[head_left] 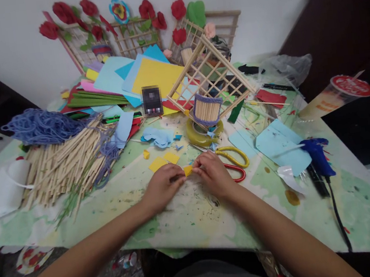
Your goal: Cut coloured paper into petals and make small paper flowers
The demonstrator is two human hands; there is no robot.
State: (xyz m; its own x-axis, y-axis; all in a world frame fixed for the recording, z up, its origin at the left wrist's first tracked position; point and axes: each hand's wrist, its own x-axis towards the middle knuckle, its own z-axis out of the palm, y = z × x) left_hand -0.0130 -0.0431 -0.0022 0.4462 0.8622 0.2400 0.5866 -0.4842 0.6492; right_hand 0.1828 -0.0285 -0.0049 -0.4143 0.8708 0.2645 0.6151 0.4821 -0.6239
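My left hand (pixel 164 184) and my right hand (pixel 212 172) meet over the middle of the table, fingers pinched together on a small yellow piece of paper (pixel 188 170) held between them. Two more yellow paper scraps (pixel 164 161) lie just beyond my left hand. Scissors with yellow and red handles (pixel 234 161) rest right beside my right hand. A cut pale blue paper shape (pixel 157 136) lies a little further back.
A pile of wooden sticks (pixel 66 165) and blue yarn (pixel 38 126) fill the left side. Coloured paper sheets (pixel 149 75), wooden lattices with paper flowers (pixel 208 69) and a tape roll (pixel 201 134) stand behind. A blue glue gun (pixel 317 155) and a drink cup (pixel 336 93) sit right.
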